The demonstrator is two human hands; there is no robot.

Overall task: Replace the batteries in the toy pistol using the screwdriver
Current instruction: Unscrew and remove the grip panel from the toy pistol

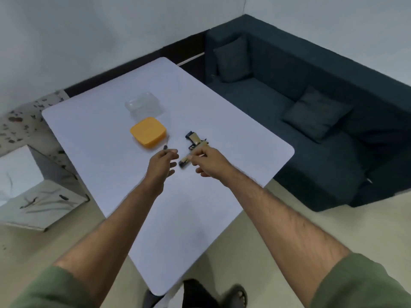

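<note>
A tan and black toy pistol point(191, 140) lies near the middle of the white table point(106, 130), its muzzle end pointing toward me. My right hand point(209, 163) is over the pistol's middle with fingers curled round it, and a thin pale rod, possibly the screwdriver point(202, 155), shows between the fingers. My left hand point(161, 165) hovers just left of the muzzle, its thumb and fingers pinching a small dark piece point(165, 147) that sticks up above them. The picture is blurred, so I cannot identify that piece.
An orange lid or box point(148, 132) sits left of the pistol, with a clear plastic container point(143, 105) behind it. A dark blue sofa point(311, 121) with cushions runs along the table's right side. A white marbled block point(33, 192) stands at the left.
</note>
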